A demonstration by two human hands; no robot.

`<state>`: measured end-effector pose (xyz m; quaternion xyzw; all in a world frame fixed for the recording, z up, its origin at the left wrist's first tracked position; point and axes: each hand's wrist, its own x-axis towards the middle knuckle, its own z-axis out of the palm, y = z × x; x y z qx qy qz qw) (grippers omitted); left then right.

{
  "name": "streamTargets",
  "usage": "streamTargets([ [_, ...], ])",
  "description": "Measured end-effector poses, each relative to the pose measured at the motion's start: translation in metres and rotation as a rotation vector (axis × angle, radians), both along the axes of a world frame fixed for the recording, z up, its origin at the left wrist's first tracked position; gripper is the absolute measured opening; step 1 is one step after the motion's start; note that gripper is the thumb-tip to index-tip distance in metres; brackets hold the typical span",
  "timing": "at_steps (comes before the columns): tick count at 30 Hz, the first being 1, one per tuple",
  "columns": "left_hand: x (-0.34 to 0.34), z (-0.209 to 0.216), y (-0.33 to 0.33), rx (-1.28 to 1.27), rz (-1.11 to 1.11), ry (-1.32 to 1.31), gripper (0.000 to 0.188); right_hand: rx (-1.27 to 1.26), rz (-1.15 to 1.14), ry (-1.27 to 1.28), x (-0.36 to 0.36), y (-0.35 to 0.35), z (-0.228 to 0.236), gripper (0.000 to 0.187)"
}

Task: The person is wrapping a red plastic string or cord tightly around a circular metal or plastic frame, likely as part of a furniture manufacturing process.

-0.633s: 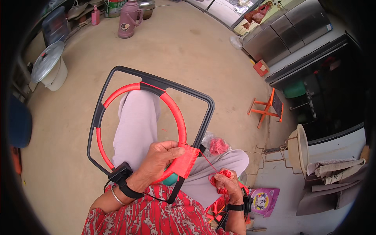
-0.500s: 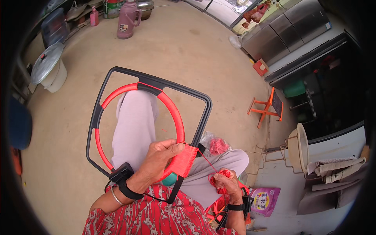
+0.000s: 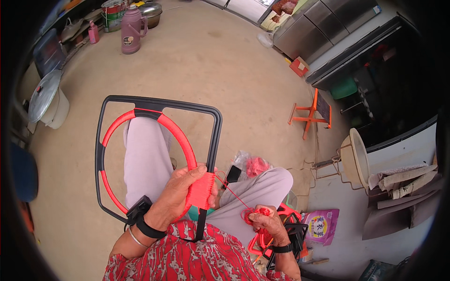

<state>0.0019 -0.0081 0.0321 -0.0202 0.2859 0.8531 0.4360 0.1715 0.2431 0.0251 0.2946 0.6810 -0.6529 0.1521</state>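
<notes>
Over my lap stands a black plastic frame (image 3: 218, 136) with rounded corners and a round inner ring (image 3: 180, 136) wrapped mostly in red cord. My left hand (image 3: 180, 189) is closed round the ring's right side, thumb on top, beside a wide band of tightly wound red cord (image 3: 201, 189). From that band a single strand runs down to the right. It ends in a loose bundle of red cord (image 3: 255, 218), which my right hand (image 3: 272, 222) grips by my right knee. Part of the frame's lower edge is hidden by my left hand and forearm.
Beside my right leg lie more black and red frames (image 3: 286, 225), and a purple packet (image 3: 321, 225). A bag of red cord (image 3: 255, 166) and a dark phone-like slab (image 3: 232, 175) sit past my knee. An orange folding stool (image 3: 309, 112) stands further right; a thermos (image 3: 131, 30) stands far left.
The frame and both my hands have shifted left in the picture, partly because the whole view has moved. My left fingers now show behind the wound band. The strand still runs between the hands.
</notes>
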Motion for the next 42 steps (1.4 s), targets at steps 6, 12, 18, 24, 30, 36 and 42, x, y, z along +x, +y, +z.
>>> streamTargets([
  [6,-0.002,-0.003,-0.006,-0.071,0.064,0.049,0.026,-0.046,0.062,0.022,-0.022,-0.014,0.006,0.020],
  [12,0.005,-0.003,-0.008,-0.087,0.076,0.029,0.023,-0.064,-0.085,0.268,-0.069,-0.015,0.016,0.035],
  [18,0.005,-0.004,-0.008,-0.070,0.055,0.020,0.020,-0.245,0.046,0.355,-0.105,-0.074,0.024,0.030],
  [24,0.011,-0.010,-0.009,-0.030,0.061,0.012,0.021,-0.253,-0.058,0.426,-0.114,-0.103,0.021,0.017],
  [30,0.018,-0.020,-0.009,-0.075,0.148,0.072,0.030,-0.431,-0.209,0.355,-0.116,-0.113,0.008,0.016],
  [36,0.027,-0.035,-0.016,-0.092,0.325,0.042,0.025,-0.464,-0.185,0.356,-0.119,-0.115,0.003,0.024],
  [42,0.026,-0.037,-0.018,-0.051,0.401,-0.014,0.023,-0.366,-0.227,0.378,-0.118,-0.124,0.008,0.021],
])
